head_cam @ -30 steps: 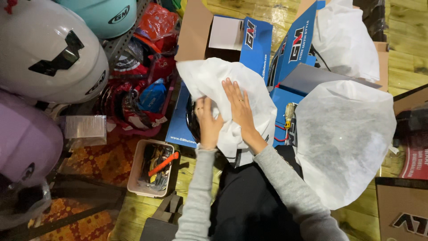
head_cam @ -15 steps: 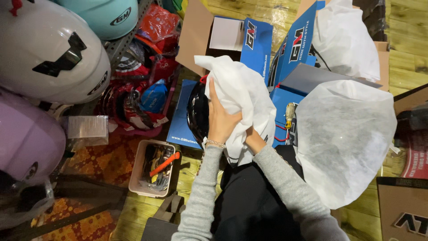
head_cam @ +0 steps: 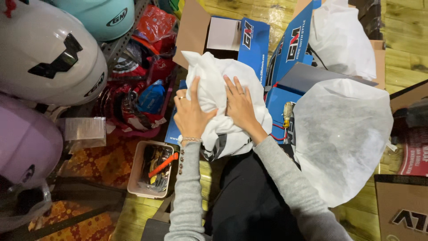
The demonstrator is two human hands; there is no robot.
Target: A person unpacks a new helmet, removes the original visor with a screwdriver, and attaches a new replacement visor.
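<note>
A helmet wrapped in a white fabric bag (head_cam: 209,85) rests on my lap in front of an open blue and brown cardboard box (head_cam: 254,40). My left hand (head_cam: 191,114) presses flat against the bag's left side. My right hand (head_cam: 240,106) lies spread on its front, fingers pointing up. A dark patterned bit of the helmet (head_cam: 218,149) shows below the bag's lower edge. Both sleeves are grey knit.
A second white-bagged helmet (head_cam: 343,134) sits at my right, another white bag (head_cam: 341,40) lies in a box behind it. White (head_cam: 44,58), teal (head_cam: 98,15) and lilac (head_cam: 24,143) helmets fill the left. A small tray of tools (head_cam: 154,169) stands on the floor.
The white bag has been pulled down further over the helmet, hiding the dark shell that showed at the left. Both hands have shifted onto the bag's front.
</note>
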